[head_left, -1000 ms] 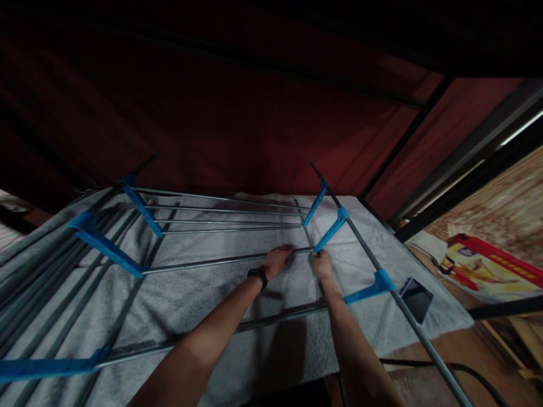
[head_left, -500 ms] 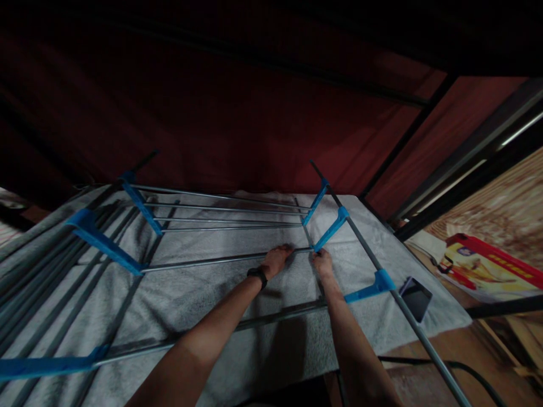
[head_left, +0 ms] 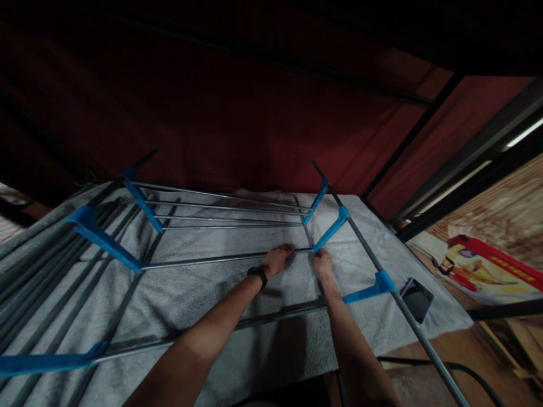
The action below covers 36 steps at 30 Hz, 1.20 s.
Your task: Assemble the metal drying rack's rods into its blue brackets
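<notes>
A rack of grey metal tubes with blue plastic brackets lies on a grey cloth (head_left: 203,294). My left hand (head_left: 278,259), with a dark band on its wrist, is closed around the middle cross tube (head_left: 212,260) near its right end. Just to the right, my right hand (head_left: 323,264) has its fingers pressed together at the lower end of a blue bracket (head_left: 333,230), where the tube meets it. Its fingertips are partly hidden, so the exact grip on the bracket is hard to see.
Several loose tubes (head_left: 46,265) lie at the left. A phone (head_left: 418,299) rests on the cloth beside the long right tube (head_left: 428,345). Beyond the right edge is a red and yellow package (head_left: 492,268). A dark red curtain (head_left: 237,130) hangs behind.
The view has shifted very slightly. Both hands stay at the same tube and bracket joint.
</notes>
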Motion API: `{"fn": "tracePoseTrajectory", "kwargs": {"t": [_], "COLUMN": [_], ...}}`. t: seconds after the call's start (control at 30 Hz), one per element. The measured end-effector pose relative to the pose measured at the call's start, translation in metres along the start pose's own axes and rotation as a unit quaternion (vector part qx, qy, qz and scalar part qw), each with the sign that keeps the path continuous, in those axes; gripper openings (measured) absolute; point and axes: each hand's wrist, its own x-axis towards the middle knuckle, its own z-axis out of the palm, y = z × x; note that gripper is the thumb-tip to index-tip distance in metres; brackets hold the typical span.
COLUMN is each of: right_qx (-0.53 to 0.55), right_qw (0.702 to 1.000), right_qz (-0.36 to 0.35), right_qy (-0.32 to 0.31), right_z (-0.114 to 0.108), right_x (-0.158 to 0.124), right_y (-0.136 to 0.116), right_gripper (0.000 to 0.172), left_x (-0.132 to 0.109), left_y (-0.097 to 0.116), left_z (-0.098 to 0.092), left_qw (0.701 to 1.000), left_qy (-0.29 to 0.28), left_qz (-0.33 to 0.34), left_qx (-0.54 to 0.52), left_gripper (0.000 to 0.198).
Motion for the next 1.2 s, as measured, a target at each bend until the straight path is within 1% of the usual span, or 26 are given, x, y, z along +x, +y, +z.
{"fn": "tracePoseTrajectory", "kwargs": {"t": [0.1,0.2,0.37,0.6,0.83,0.97,1.1,1.17,1.2], "right_qx": [-0.008,-0.019,-0.033,-0.076,-0.122,-0.109,-0.088,-0.069,-0.055], "right_qw": [1.000,1.000,0.999,0.996,0.990,0.991,0.994,0.996,0.997], "right_qz": [0.008,0.013,0.011,0.034,0.068,0.077,0.063,0.049,0.037], "right_qy": [0.000,-0.001,0.015,0.018,0.011,0.021,0.030,0.036,0.037], "right_z": [-0.001,-0.002,-0.001,0.000,0.002,0.004,0.006,0.005,0.005], "right_x": [-0.004,-0.008,-0.013,-0.017,-0.022,-0.024,-0.022,-0.021,-0.021], "right_y": [-0.004,-0.007,-0.011,-0.019,-0.024,-0.027,-0.025,-0.022,-0.020], "right_gripper": [0.036,0.038,0.041,0.044,0.041,0.041,0.037,0.035,0.034], "left_x": [-0.002,-0.003,-0.004,-0.006,-0.009,-0.009,-0.008,-0.013,-0.019], "left_y": [0.003,0.006,0.007,0.011,0.013,0.012,0.017,0.021,0.023], "left_z": [-0.002,-0.003,-0.002,-0.005,-0.003,-0.003,-0.006,-0.011,-0.014], "left_qw": [1.000,1.000,1.000,0.998,0.999,0.999,0.998,0.998,0.999], "left_qy": [-0.015,-0.019,-0.015,-0.041,-0.035,-0.028,-0.045,-0.035,-0.019], "left_qz": [-0.013,-0.008,-0.004,-0.005,-0.006,-0.011,-0.016,-0.028,-0.036], "left_qx": [0.012,0.006,-0.005,0.042,0.035,0.024,0.028,0.035,0.035], "left_gripper": [0.062,0.058,0.051,0.057,0.056,0.056,0.055,0.053,0.052]}}
